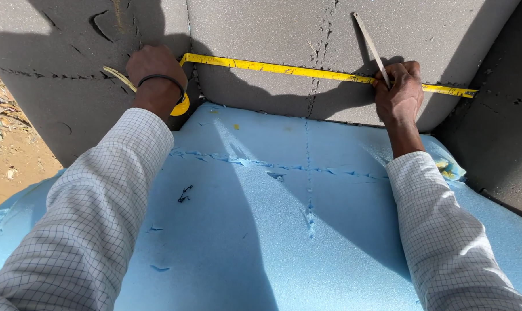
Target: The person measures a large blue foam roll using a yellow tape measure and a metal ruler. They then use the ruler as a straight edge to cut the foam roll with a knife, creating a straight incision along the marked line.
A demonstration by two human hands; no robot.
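head view, left hand [155,70] pins tape measure [307,71] end, right hand [398,92] grips marker stick [371,48] on tape

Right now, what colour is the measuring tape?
Yellow; the measuring tape shows best in the head view.

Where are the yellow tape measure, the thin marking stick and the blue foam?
yellow tape measure [284,69], head view, middle of the blade.
thin marking stick [369,40], head view, upper shaft.
blue foam [261,230], head view, bare top surface.
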